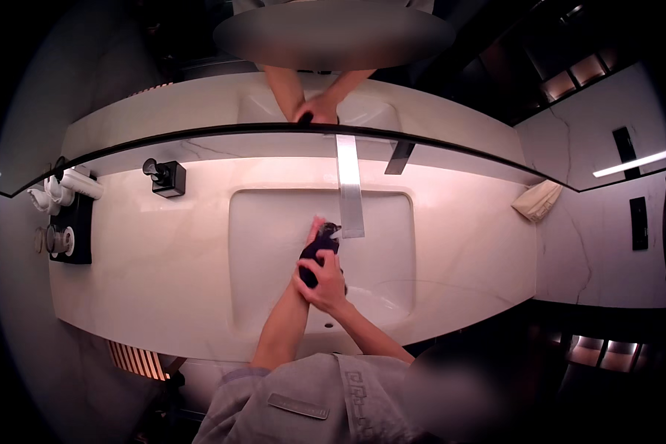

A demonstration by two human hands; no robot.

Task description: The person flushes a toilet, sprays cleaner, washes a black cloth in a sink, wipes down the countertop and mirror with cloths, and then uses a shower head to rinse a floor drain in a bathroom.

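A dark, wet-looking object, perhaps a cloth or a shoe, (326, 244) lies along my left hand (315, 226) over the white sink basin (266, 244). Only some fingers of my left hand show beyond it, so its grip is hidden. My right hand (326, 283) holds the near end of the dark object, with thumb and fingers curled around it close to my left wrist. Its far end is beside the tip of the flat metal faucet (351, 188), where water seems to run onto it. A small drain hole (328, 325) shows in the basin's near wall.
A black soap dispenser (168, 178) stands on the counter left of the basin. Farther left, a black tray (83, 222) bears glasses and white items. At the right end stands a beige paper bag (537, 201). A black-framed mirror (455, 111) spans the back.
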